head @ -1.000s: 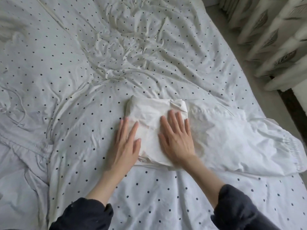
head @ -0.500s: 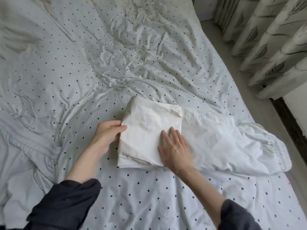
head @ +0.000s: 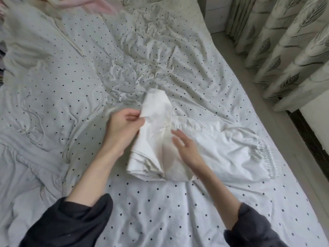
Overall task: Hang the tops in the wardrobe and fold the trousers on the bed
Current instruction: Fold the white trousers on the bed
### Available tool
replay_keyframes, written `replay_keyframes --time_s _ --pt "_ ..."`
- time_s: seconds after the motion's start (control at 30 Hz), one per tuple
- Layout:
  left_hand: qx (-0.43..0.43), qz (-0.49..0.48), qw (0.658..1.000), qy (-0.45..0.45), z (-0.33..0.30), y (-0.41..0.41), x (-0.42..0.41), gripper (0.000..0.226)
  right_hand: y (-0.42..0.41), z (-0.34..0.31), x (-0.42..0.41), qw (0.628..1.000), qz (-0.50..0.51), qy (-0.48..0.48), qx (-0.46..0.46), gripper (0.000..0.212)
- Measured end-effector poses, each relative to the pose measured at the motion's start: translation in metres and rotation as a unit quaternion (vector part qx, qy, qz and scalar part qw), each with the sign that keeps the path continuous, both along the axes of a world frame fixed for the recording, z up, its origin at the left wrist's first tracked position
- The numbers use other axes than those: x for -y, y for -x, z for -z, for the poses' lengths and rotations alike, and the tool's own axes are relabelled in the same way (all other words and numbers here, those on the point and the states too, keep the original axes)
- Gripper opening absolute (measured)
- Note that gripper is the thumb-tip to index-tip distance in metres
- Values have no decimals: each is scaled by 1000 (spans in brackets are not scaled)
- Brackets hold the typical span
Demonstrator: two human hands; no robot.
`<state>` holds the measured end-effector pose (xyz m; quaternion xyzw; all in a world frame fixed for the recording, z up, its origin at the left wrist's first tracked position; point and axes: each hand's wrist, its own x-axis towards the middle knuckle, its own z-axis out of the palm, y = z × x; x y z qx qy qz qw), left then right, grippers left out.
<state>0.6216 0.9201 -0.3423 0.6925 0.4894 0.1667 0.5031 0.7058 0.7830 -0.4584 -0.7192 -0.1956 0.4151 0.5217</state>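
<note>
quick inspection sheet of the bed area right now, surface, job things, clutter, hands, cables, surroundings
surface: bed under a rumpled white sheet with dark dots.
job's things: white trousers lie across the bed, the folded part lifted at its left edge, the elastic waistband toward the right bed edge.
clutter: pink garment at the far top edge, blurred.
grippers: left hand pinches the folded part's edge; right hand has relaxed fingers at the fold, contact unclear.
cables: nothing seen.
surroundings: leaf-print curtains and floor to the right of the bed.

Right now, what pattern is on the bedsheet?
White bedsheet with small dark polka dots; head view.
</note>
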Motion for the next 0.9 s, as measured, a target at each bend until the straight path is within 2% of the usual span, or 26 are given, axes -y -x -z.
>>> replay_keyframes --time_s 0.1,0.17,0.2,0.27,0.33,0.37,0.43,0.5,0.57,0.63,0.67,0.7,0.77,0.8,0.87,0.9 --pt "30 76 996 45 22 -29 45 14 -29 -5 46 967 135 -65 -204 31" --pt "37 176 983 42 42 -45 74 23 -49 -9 70 939 209 -109 -252 40" --pt "10 243 970 7 54 -49 84 31 -56 -10 77 931 238 -119 -251 45" --pt "-73 378 919 -90 83 -51 100 44 -64 -10 88 946 254 -90 -178 48" --pt "-164 456 855 -186 111 -43 103 50 -56 -8 92 977 213 -18 -6 45" --pt "-198 459 839 -217 123 -35 100 52 -49 -5 91 979 179 11 96 43" --pt "-235 431 835 -250 140 -20 91 56 -35 8 84 955 96 56 276 42" --pt "-269 422 819 -282 153 -8 85 58 -28 26 77 912 -13 119 391 46" --pt "-315 434 790 -296 163 -1 82 57 -28 49 74 878 -101 215 416 51" --pt "-329 445 781 -290 171 0 82 56 -31 69 76 853 -146 285 412 54" --pt "-311 444 788 -290 174 1 83 56 -31 76 77 847 -155 300 410 54" --pt "-263 422 819 -287 173 1 85 55 -31 79 77 844 -159 304 412 54" --pt "-119 295 916 -243 170 0 83 49 -30 78 76 847 -147 288 423 52" --pt "-81 209 952 -207 167 1 79 46 -28 73 77 855 -128 268 425 49" --pt "-65 67 993 -74 162 3 68 35 -21 63 80 886 -62 205 410 41" --pt "-74 16 997 26 160 2 62 29 -16 58 83 906 -24 169 388 37"
